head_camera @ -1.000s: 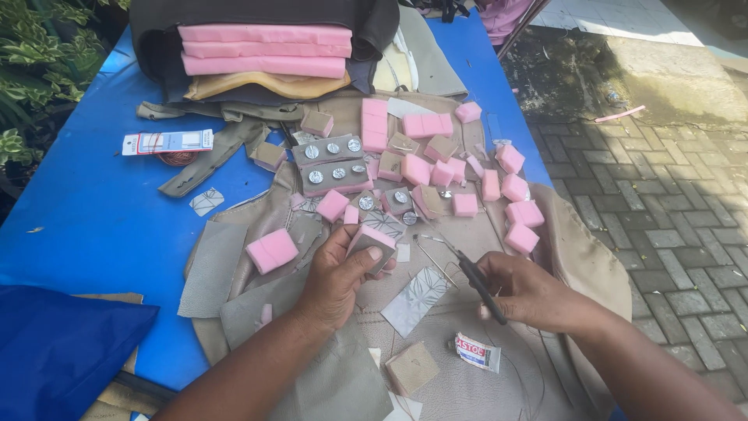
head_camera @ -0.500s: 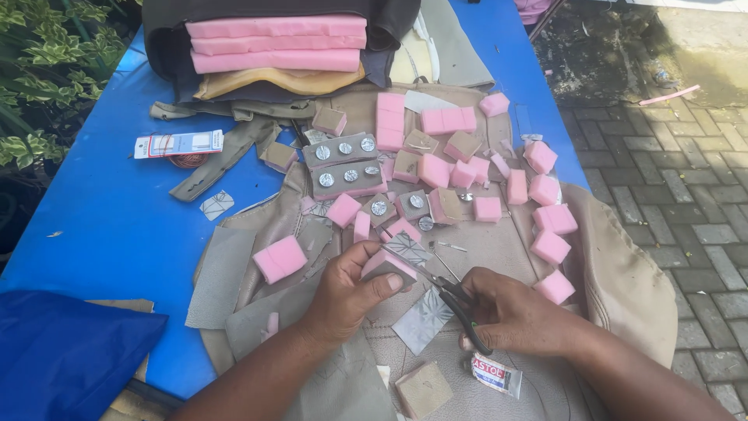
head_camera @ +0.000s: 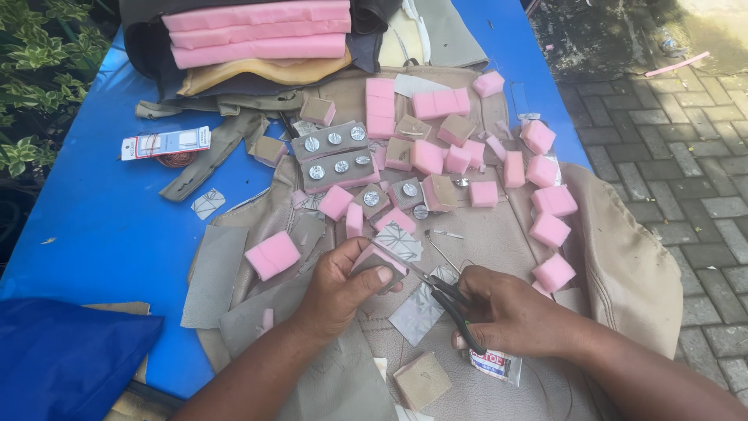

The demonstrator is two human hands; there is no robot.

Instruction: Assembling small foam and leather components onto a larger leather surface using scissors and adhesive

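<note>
My left hand (head_camera: 339, 290) pinches a small pink foam block backed with grey-beige material (head_camera: 375, 260), held just above a beige leather sheet (head_camera: 615, 265). My right hand (head_camera: 510, 312) grips black-handled pliers (head_camera: 444, 295), whose thin tip reaches left onto the top of that block. Several loose pink foam cubes (head_camera: 552, 229) lie scattered over the sheet beyond my hands. Two grey strips studded with round silver buttons (head_camera: 333, 156) sit behind them. A silvery patterned scrap (head_camera: 418, 313) lies under the pliers.
The blue table (head_camera: 101, 234) carries stacked long pink foam slabs (head_camera: 257, 31) at the back, a carded packet (head_camera: 165, 143) at left and a dark blue cloth (head_camera: 62, 359) at the near left corner. A small glue tube (head_camera: 497, 365) and a beige-covered block (head_camera: 421, 380) lie near me. Paving stones run along the right.
My hands came together: the left lifted the small pink block and the right brought the pliers' tip onto it. The camera view shifted slightly downward.
</note>
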